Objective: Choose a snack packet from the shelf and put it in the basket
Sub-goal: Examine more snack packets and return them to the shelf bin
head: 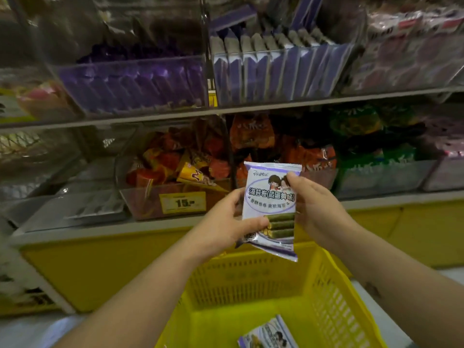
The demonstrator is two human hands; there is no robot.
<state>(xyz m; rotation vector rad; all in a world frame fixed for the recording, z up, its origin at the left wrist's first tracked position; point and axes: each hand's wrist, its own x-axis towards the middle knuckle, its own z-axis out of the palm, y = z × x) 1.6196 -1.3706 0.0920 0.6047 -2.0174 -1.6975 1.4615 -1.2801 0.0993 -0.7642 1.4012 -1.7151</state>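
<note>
seaweed-roll packet (270, 197) held upright above yellow basket (334, 292) | left hand (226, 224), right hand (311, 207) pinch its edges | light, crinkly, probably crushable: hold the sealed margins

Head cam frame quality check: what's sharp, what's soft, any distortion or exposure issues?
Head view: the snack packet, held by the left hand and right hand, is sharp and its print is legible. Head view: the purple packs on the upper shelf are dim and smeared. Head view: the shelf edge bows from wide-angle distortion. Head view: the yellow basket is the best-lit area, and the price tag reads 15.
</note>
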